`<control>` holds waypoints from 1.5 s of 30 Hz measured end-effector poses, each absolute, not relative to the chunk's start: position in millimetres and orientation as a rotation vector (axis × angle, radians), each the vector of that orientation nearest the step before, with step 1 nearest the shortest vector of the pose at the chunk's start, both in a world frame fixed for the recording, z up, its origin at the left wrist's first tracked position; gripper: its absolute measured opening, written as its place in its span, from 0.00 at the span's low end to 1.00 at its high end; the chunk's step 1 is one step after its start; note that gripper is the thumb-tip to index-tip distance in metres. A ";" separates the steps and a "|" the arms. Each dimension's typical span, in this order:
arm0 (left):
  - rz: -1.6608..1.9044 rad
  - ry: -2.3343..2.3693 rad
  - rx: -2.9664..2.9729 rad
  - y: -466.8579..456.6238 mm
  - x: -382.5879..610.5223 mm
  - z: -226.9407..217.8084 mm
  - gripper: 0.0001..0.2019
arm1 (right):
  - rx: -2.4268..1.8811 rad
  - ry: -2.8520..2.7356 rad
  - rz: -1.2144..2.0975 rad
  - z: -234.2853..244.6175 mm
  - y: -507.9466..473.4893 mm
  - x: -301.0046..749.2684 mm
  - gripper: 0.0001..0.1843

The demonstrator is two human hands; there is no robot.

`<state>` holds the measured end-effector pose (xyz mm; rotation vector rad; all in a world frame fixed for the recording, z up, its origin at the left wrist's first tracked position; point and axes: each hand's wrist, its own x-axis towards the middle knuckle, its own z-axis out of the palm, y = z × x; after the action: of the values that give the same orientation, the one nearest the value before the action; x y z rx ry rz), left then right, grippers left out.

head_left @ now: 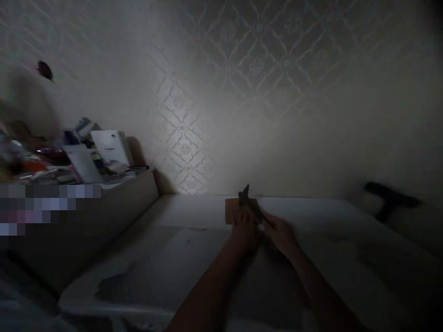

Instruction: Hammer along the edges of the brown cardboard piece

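My right hand is closed around the handle of a dark hammer. The hammer's head points away from me, tilted above a flat brown board near the wall. My left hand rests at the front of the board, below the hammer head, with its fingers bent together. Whatever those fingers pinch is too dark and small to make out.
A pale table stands against a patterned wall. To the left, a higher cabinet carries a white box and cluttered items. A black T-shaped object stands beyond the table's right edge. The light is dim.
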<state>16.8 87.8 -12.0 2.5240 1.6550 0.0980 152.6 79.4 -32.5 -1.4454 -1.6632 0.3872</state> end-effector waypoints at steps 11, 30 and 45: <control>0.087 1.651 2.528 87.3 16.5 -12.0 0.36 | -1.457 -1.677 0.385 -30.1 76.7 156.2 0.22; 0.083 1.657 2.528 86.6 16.2 -11.4 0.36 | -1.450 -1.633 0.403 -35.6 82.4 163.0 0.22; 0.047 1.654 2.519 84.5 16.5 -6.9 0.36 | -1.915 -1.480 0.073 -4.5 60.8 198.0 0.23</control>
<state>16.5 84.5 -6.9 2.5194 1.6536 0.0466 198.0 60.8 -4.5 -1.9152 -1.4805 0.0732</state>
